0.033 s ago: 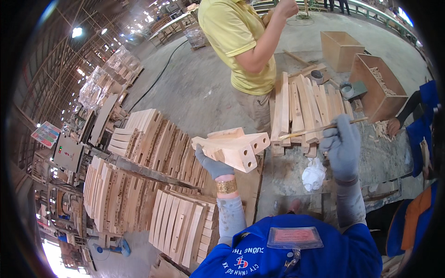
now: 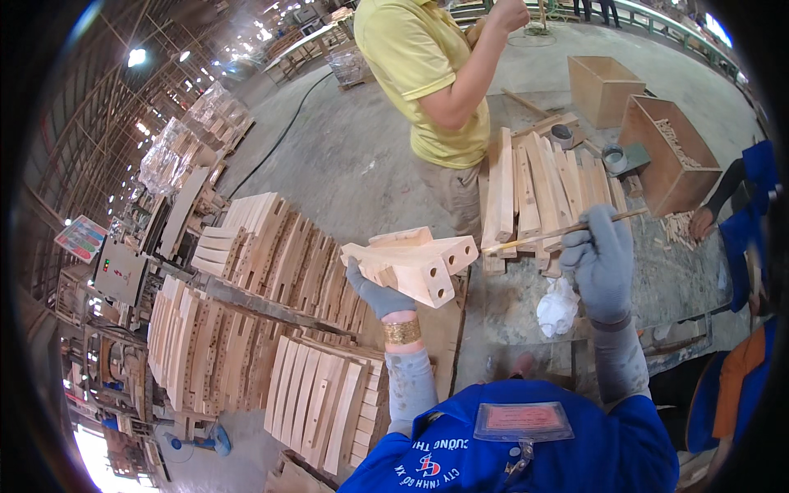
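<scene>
The gloved fingers (image 2: pixel 578 241) are grey, the wooden piece (image 2: pixel 417 264) pale tan, the polo shirt (image 2: pixel 409 59) plain yellow.

White lettering (image 2: pixel 440 445) and a red emblem (image 2: pixel 428 465) mark the blue shirt (image 2: pixel 596 456), while the pink badge (image 2: pixel 524 421) cannot be read.

Co-worker in yellow shirt (image 2: pixel 415 82) & khaki trousers (image 2: pixel 452 193) stood up front, forearm raised. Two plywood boxes (image 2: pixel 604 94) sat upper R, one nr the other. Blue sleeve (image 2: pixel 759 168) of another person showed at R edge; dark-trousered legs (image 2: pixel 600 10) stood way back, top R. Black hose (image 2: pixel 302 104) ran over concrete floor (image 2: pixel 370 140), L of yellow shirt. Plastic-wrapped stacks (image 2: pixel 171 156) were upper L, lit lamp (image 2: pixel 136 57) above. Grey control box (image 2: pixel 122 271) w/ green lights was far L, nr colourful board (image 2: pixel 82 237). Blue item (image 2: pixel 219 440), type unclear, lay lower L.
</scene>
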Tool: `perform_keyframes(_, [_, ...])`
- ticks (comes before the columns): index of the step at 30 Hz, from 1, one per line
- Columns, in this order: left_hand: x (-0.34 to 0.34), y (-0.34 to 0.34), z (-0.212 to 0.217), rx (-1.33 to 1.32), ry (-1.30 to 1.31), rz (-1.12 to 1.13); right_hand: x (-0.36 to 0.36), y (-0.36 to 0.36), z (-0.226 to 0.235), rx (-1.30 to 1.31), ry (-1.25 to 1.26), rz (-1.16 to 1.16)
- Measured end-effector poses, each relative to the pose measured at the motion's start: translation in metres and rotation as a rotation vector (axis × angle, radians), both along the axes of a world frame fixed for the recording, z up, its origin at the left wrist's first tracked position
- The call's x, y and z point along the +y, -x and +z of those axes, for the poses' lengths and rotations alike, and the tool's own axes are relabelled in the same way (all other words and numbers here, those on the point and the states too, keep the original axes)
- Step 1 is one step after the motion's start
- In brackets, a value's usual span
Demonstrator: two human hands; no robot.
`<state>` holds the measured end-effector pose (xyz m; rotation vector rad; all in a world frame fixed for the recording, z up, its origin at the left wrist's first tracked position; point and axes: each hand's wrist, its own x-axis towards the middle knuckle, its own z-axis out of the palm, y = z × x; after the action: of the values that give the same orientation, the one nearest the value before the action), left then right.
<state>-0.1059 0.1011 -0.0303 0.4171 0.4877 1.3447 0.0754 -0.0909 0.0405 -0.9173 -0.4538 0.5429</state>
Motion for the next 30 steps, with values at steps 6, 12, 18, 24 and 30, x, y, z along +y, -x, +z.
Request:
perform_keyframes(6, [-0.013, 0.048, 0.0, -0.096, 0.048, -0.011, 0.005, 0.05, 0.007, -0.117, 0.023, 0.046])
perform_keyframes(12, [-0.012, 0.086, -0.019, -0.103, 0.029, 0.071, 0.007, 0.085, 0.014, -0.167, 0.087, 0.082])
perform_keyframes(18, [-0.018, 0.103, -0.02, -0.125, 0.043, 0.086, 0.01, 0.103, 0.022, -0.292, 0.134, 0.134])
perform_keyframes(24, [-0.014, 0.112, -0.031, -0.1, 0.016, 0.102, 0.011, 0.117, 0.036, -0.348, 0.184, 0.182])
perform_keyframes(30, [-0.011, 0.109, -0.03, -0.118, -0.003, 0.1, 0.011, 0.119, 0.038, -0.447, 0.182, 0.122])
